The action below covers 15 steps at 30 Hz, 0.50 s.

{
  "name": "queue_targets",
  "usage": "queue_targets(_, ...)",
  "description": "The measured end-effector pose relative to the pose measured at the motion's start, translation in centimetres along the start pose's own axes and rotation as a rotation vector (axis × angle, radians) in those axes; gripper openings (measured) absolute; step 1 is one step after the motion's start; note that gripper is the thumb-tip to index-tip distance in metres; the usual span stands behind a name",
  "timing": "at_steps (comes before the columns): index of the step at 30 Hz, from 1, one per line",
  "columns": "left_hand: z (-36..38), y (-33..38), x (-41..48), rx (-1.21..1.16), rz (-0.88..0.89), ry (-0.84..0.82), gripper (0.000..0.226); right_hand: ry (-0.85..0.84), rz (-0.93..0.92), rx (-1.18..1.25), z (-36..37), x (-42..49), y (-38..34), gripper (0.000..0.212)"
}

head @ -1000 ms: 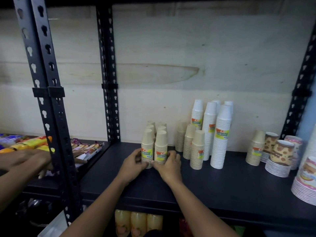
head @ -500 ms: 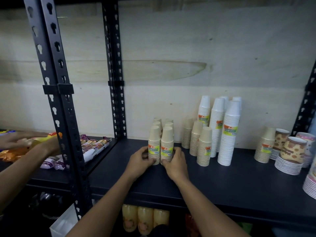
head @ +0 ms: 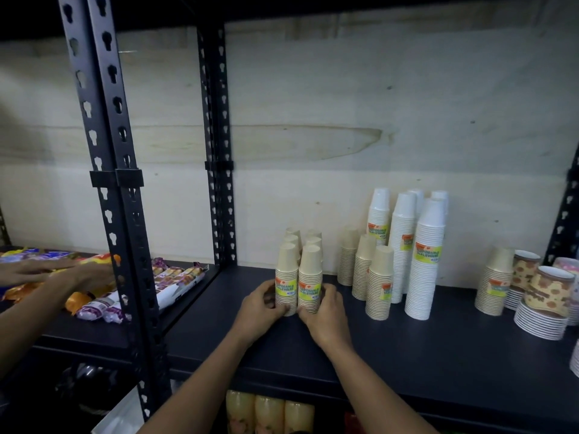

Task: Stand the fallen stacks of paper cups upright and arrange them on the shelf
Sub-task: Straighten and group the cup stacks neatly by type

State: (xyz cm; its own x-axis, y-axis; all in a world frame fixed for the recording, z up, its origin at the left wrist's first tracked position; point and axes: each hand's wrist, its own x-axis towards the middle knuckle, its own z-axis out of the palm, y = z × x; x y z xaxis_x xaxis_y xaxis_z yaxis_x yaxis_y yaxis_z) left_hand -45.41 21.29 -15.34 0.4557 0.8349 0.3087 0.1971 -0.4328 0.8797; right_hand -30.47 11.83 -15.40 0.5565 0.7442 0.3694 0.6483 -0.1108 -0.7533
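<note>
Two beige paper cup stacks stand upright side by side at the front of a double row on the dark shelf (head: 407,349). My left hand (head: 261,310) grips the left front stack (head: 286,274) near its base. My right hand (head: 326,311) grips the right front stack (head: 310,270) the same way. More beige stacks (head: 294,238) stand behind them. To the right stand three shorter beige stacks (head: 379,281) and several tall white stacks (head: 423,261), all upright.
Another beige stack (head: 493,281) and patterned cup stacks (head: 546,296) fill the shelf's right end. A black slotted post (head: 109,183) divides off the left shelf, where another person's hands (head: 62,272) rest on snack packets (head: 175,278). Bottles (head: 269,415) sit below.
My hands stay clasped on the two front stacks. The view has shifted so the stacks appear further right and lower. The other person's hands have moved over the snack packets.
</note>
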Motion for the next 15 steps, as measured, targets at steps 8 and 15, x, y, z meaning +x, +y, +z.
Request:
queue_targets(8, -1.0, 3.7, -0.8, -0.038, 0.082, 0.252, 0.077, 0.154, -0.129, 0.090, -4.5, -1.2, 0.0, 0.078)
queue_targets(15, 2.2, 11.1, -2.0, -0.045, 0.300, 0.417, 0.036, 0.309, -0.167, 0.055, -11.0, -2.2, 1.5, 0.058)
